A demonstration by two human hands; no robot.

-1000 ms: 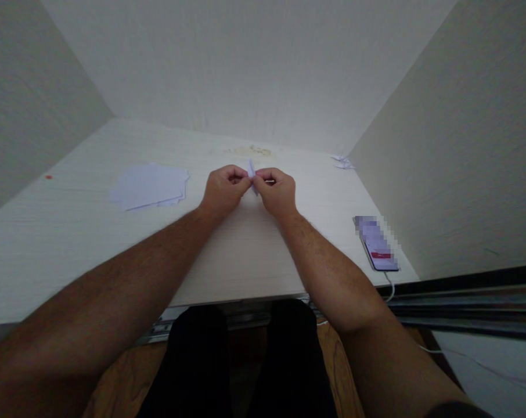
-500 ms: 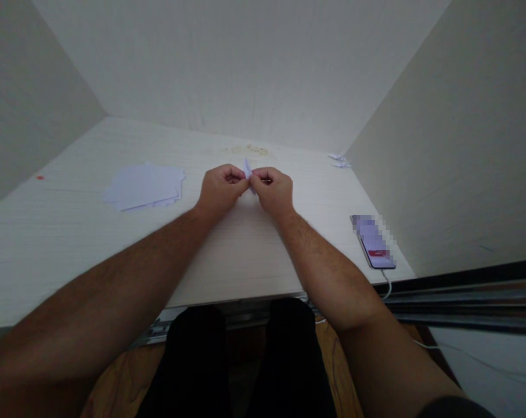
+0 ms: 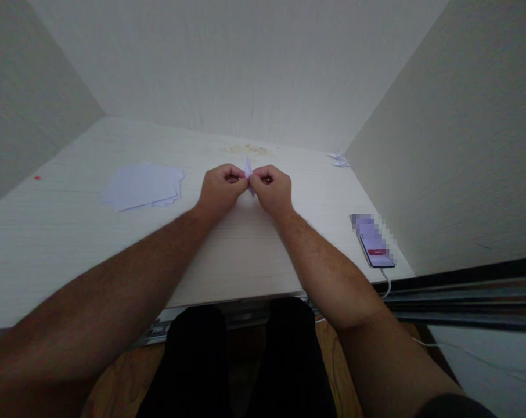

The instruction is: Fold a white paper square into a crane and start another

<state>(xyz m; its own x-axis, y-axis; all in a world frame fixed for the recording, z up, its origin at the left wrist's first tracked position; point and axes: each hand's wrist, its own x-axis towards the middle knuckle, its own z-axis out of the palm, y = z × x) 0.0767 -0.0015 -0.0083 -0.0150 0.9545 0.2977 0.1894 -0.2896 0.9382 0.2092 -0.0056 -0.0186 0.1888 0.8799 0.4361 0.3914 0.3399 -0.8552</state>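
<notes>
A small folded piece of white paper (image 3: 248,166) is pinched between my two hands, just above the table. My left hand (image 3: 222,187) grips its left side with thumb and forefinger. From the right, my right hand (image 3: 273,188) holds it the same way, and the thumbs nearly meet. One narrow tip of the paper points up and away from me, and a bit shows below the thumbs. The fingers hide its middle folds.
A loose stack of white paper sheets (image 3: 145,186) lies on the white table (image 3: 232,249) to the left. Several small folded paper pieces (image 3: 340,159) sit in the far right corner. A phone (image 3: 373,241) with a white cable (image 3: 387,284) rests near the right wall.
Both hands keep their pinch on the folded paper in almost the same place. The paper's tilt differs very slightly, and the whole view has shifted a little.
</notes>
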